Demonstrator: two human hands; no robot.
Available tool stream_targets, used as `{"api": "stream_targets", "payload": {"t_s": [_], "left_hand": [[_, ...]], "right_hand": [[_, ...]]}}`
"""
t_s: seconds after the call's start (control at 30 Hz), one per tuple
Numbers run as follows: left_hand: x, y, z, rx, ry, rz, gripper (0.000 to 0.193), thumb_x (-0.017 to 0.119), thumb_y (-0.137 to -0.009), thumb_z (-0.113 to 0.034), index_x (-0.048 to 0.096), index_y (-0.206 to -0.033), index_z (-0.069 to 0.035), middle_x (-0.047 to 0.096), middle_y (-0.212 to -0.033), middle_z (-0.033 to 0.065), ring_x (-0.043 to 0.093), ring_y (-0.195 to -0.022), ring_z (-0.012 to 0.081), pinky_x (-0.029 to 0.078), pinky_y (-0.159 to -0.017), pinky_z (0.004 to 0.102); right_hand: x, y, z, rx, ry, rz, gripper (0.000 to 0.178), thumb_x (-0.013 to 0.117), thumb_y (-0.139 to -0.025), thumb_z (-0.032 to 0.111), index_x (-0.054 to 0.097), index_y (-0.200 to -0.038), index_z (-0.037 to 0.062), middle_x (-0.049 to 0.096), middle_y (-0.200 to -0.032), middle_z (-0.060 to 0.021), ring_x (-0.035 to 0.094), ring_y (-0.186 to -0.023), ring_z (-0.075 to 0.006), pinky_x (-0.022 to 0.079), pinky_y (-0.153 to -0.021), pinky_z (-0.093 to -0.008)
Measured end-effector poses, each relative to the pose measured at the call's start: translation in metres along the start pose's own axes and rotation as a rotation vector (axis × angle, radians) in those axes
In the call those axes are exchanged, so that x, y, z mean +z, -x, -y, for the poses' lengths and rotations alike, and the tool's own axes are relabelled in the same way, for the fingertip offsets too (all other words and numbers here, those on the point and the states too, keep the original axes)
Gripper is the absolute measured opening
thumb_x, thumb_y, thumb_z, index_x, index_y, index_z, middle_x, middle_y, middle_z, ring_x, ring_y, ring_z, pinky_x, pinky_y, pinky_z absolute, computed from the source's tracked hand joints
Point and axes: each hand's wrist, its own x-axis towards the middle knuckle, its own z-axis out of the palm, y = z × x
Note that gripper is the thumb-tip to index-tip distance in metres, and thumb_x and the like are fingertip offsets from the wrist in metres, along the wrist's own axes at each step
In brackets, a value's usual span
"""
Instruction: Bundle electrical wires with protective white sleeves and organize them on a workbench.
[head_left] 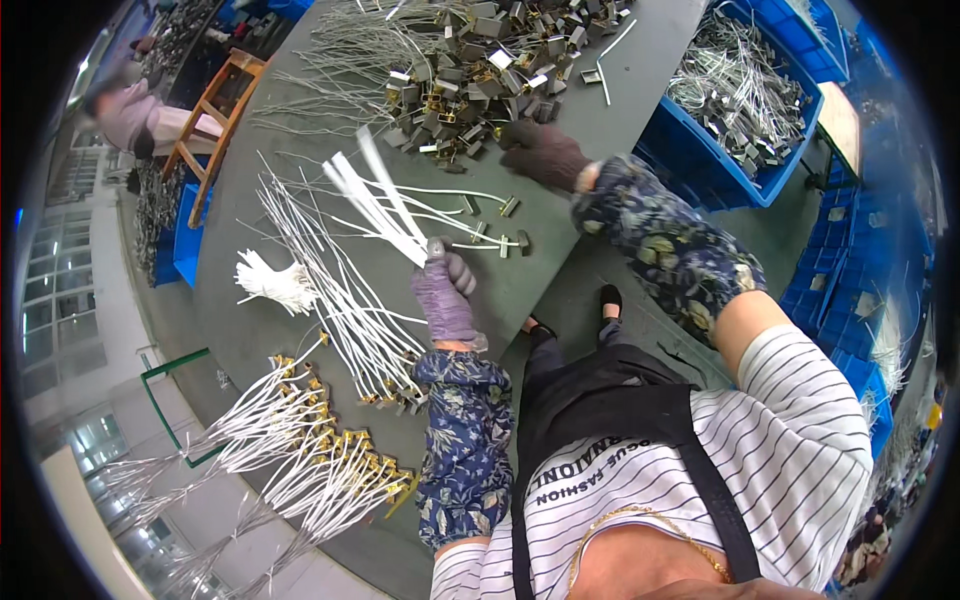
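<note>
My left hand (447,290), in a purple glove, is closed around a bundle of thin white strips or sleeves (378,205) that fan out over the grey table; their tips are blurred. Several white leads with small metal-and-dark blocks (510,207) lie just beyond this hand. My right hand (545,157), in a dark brown glove, reaches to the near edge of a heap of small dark blocks with brass-coloured parts and wires (470,90). Its fingers are bent together, and a small yellowish bit shows at their tips; what they pinch is too small to name.
Left on the table (545,275) lie a tied white bundle (275,283), long white leads (340,300) and rows of brass-ended leads (330,430). A blue crate (700,165) of wired parts stands at the right. A wooden ladder-like frame (215,120) and another person (150,115) are far left.
</note>
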Motion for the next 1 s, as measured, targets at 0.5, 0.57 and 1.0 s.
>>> {"api": "stream_targets", "payload": {"t_s": [0.5,0.57,1.0], "left_hand": [[0.128,0.048,0.113,-0.473,0.149,-0.002,0.031,0.06,-0.097,-0.036,0.054,-0.103,-0.006,0.063,-0.099,0.0171,0.064,-0.084,0.0282,0.057,-0.069,0.042],[0.136,0.052,0.114,-0.274,0.153,0.026,0.029,0.06,-0.097,-0.032,0.054,-0.108,-0.005,0.063,-0.098,0.0164,0.064,-0.083,0.029,0.059,-0.074,0.0459],[0.118,0.0,-0.028,0.238,0.034,-0.185,0.033,0.062,-0.096,-0.029,0.057,-0.109,0.001,0.065,-0.106,0.0203,0.066,-0.098,0.0345,0.059,-0.087,0.05]], "right_hand": [[-0.05,0.369,-0.061,0.436,-0.856,0.06,0.024,0.067,-0.08,0.002,0.063,-0.103,0.002,0.065,-0.09,-0.0027,0.061,-0.079,-0.0139,0.05,-0.067,-0.031],[-0.066,0.412,-0.092,0.674,-0.818,0.09,0.023,0.068,-0.08,0.005,0.062,-0.102,0.0027,0.063,-0.083,-0.0037,0.06,-0.071,-0.0126,0.048,-0.057,-0.0289],[-0.074,0.469,-0.154,1.009,-0.528,0.076,0.02,0.067,-0.079,0.007,0.062,-0.098,0.0024,0.06,-0.069,-0.007,0.058,-0.051,-0.0162,0.046,-0.047,-0.0302]]}}
